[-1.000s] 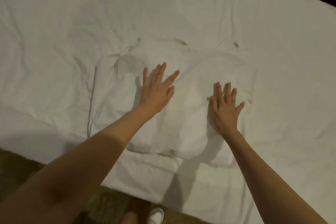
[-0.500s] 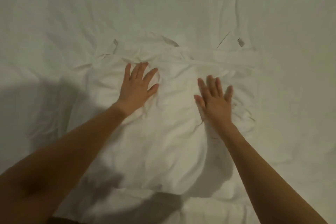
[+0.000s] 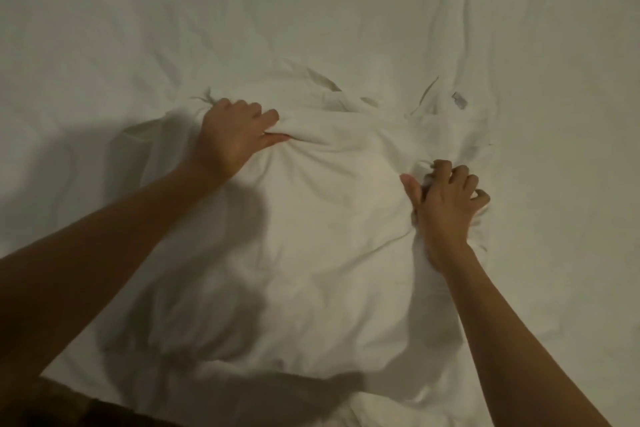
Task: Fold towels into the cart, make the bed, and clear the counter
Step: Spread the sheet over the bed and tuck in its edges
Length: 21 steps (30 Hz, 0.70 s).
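Right now your left hand (image 3: pixel 232 135) is clenched on the far left part of a white pillow (image 3: pixel 298 253) that lies on the bed (image 3: pixel 104 28). Your fingers (image 3: pixel 256 113) curl over a bunched ridge of the cloth and your thumb presses in from below, so a fold of fabric is pinched between them. Creases run out from that grip across the pillow's top.

Your right hand (image 3: pixel 446 204) is on the pillow's right side, a little nearer to you than the left. Its fingers (image 3: pixel 464 177) are bent like claws and dig into the cloth, gathering a small wad of it under the knuckles, while the thumb sticks out to the left along the surface. Wrinkles pull in toward the heel of that hand.

The pillow sits in the middle of the view, plump and rounded, its near edge close to the bed's near edge. Beyond it, at its far side, loose flaps of the case (image 3: pixel 322 80) stand open, and a small grey tag (image 3: pixel 460 100) shows on the cloth to the far right of them.

The bed's white sheet spreads out on all sides, rumpled with long soft creases, most strongly at the upper right. Both of your forearms reach in from the bottom corners and cast dark shadows over the pillow's left half and near edge. At the lower left corner a dark strip of floor (image 3: pixel 52 406) shows below the bed's edge.
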Tool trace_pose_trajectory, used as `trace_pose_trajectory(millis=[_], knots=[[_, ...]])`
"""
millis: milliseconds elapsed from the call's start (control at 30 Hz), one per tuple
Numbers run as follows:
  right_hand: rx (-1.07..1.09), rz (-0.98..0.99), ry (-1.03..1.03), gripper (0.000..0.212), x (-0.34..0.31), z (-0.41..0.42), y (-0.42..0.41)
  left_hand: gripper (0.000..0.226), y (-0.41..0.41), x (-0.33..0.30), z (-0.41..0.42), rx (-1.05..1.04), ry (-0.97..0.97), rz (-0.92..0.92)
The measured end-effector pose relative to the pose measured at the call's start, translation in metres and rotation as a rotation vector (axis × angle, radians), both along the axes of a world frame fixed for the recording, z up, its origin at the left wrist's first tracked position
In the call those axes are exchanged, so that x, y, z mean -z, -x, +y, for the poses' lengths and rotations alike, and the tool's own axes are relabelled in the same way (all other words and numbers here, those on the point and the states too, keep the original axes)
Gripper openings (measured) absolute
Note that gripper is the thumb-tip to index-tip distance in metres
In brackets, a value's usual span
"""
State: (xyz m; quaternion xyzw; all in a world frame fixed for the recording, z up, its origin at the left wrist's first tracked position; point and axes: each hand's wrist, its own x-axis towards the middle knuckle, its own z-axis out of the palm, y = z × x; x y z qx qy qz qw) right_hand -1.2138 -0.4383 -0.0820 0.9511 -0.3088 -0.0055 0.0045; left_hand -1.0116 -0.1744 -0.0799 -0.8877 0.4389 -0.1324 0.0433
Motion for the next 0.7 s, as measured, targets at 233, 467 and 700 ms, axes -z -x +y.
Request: trace_pose_trajectory(millis=[233,467,700], knots=[[0.013,-0.252,0.056,0.049,-0.002,-0.015,-0.026,0.04,-0.02,-0.015,-0.011,-0.092,0.051,-0.139],[-0.154,0.042,-0.442,0.078,0.017,-0.032,-0.024,0.054,-0.002,0.023,-0.024,-0.453,0.025,0.56],[-0.129,0.145,-0.559,0.065,-0.035,-0.014,0.03,0.058,0.091,-0.019,-0.053,-0.501,0.06,0.612]])
